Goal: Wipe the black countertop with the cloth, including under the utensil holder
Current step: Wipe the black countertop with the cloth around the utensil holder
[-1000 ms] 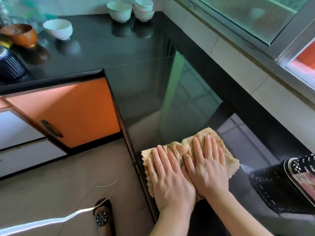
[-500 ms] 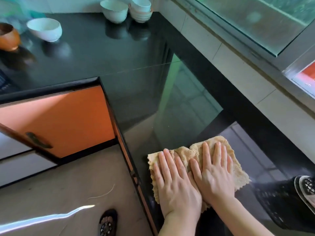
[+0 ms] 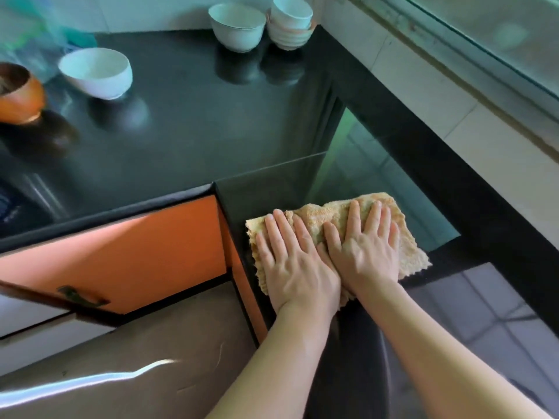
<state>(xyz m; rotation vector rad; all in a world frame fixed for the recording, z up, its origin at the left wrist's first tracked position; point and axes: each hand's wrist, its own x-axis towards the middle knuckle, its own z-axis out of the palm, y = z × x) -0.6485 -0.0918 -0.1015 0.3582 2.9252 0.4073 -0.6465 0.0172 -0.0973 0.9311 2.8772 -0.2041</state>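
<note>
A tan, fuzzy cloth [image 3: 320, 214] lies bunched on the glossy black countertop [image 3: 196, 122], close to its inner corner by the front edge. My left hand [image 3: 293, 261] presses flat on the cloth's left half with straight fingers. My right hand [image 3: 366, 249] presses flat on the right half, beside the left hand and touching it. The utensil holder is out of the frame.
White bowls stand at the back: one [image 3: 96, 72] at the left, one [image 3: 237, 25] further right, a stack [image 3: 290, 21] in the corner. An orange-brown bowl [image 3: 18, 93] is at the far left. Orange cabinet fronts [image 3: 127, 252] sit below the counter edge; a tiled wall and window run along the right.
Both hands have slid the cloth forward along the counter toward the inner corner. The black utensil holder that stood at the lower right has dropped out of view.
</note>
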